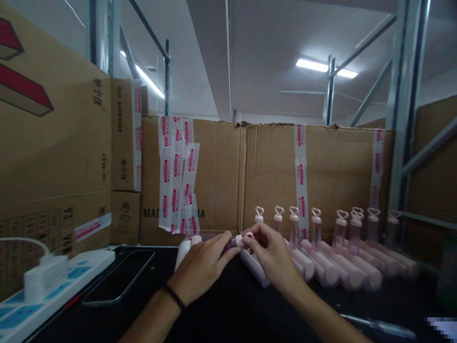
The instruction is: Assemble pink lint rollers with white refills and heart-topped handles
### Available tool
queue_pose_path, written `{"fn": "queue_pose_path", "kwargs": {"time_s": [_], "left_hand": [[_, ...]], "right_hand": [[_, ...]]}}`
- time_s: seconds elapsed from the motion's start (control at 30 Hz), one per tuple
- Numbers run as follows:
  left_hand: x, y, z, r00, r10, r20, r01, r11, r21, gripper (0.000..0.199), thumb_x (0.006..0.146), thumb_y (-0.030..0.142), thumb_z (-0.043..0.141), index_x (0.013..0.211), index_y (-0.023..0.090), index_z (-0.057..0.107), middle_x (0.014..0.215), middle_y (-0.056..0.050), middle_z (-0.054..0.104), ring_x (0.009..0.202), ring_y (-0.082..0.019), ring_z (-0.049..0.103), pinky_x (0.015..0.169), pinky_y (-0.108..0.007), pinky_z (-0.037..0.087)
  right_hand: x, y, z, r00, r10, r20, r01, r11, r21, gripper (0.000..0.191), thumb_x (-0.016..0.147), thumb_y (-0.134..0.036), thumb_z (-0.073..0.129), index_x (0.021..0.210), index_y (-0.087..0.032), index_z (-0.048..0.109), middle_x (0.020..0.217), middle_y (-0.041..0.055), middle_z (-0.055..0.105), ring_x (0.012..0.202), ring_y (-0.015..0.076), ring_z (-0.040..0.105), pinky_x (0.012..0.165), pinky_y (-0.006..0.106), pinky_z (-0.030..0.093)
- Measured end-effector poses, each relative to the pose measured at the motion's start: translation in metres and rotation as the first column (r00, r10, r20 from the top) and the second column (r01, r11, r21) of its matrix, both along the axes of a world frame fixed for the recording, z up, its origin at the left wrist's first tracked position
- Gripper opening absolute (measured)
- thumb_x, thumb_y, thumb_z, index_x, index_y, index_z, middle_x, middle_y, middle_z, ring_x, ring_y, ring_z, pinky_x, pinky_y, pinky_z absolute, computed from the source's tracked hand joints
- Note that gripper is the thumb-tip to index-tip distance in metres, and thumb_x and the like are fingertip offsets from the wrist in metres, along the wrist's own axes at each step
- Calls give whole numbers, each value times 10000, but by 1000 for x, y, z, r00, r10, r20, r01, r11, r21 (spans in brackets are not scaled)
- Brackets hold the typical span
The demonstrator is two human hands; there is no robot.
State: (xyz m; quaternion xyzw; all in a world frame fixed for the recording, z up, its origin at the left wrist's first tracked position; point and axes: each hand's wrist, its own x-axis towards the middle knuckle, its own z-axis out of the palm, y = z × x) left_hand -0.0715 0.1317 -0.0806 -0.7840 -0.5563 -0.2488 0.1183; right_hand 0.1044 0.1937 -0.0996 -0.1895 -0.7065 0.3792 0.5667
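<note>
My left hand (210, 259), with a dark beaded band at the wrist, is closed round a small clear tube (231, 244) with a pale pink cap. My right hand (267, 252) pinches the pink heart-shaped ring (248, 236) at the cap end of that tube. Below and between the hands, a pale pink cylinder (255, 267) lies on the black table. Several clear tubes with heart-ring caps (316, 231) stand upright at the right, behind several pink cylinders (342, 269) lying side by side. More pale cylinders (183, 252) lie partly behind my left hand.
A phone (119, 277) and a white power strip (60, 286) with a plugged-in charger (46, 277) lie at the left. A clear pen-like object (382, 328) is at the front right. Cardboard walls (217, 176) and metal posts enclose the black table (221, 314).
</note>
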Motion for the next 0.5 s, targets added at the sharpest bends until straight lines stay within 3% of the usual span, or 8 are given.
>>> {"fn": "queue_pose_path", "kwargs": {"time_s": [0.2,0.5], "left_hand": [[4,-6,2,999,-18,-28,18,1000,-2,334,1017,522,298,982,277,523,972,34,710,884,-219,680,748,-343,340],[11,-14,8,992,-50,-115,46,998,-43,320,1014,509,330,962,258,522,922,5,729,867,-260,702,683,-361,304]], "right_hand": [[3,-6,4,997,59,43,-58,998,-14,125,824,-269,684,761,-203,598,732,-15,659,680,156,596,635,256,444],[11,-12,8,989,146,27,-143,986,-89,269,763,-379,740,680,-214,546,701,-2,678,605,141,568,555,249,429]]}}
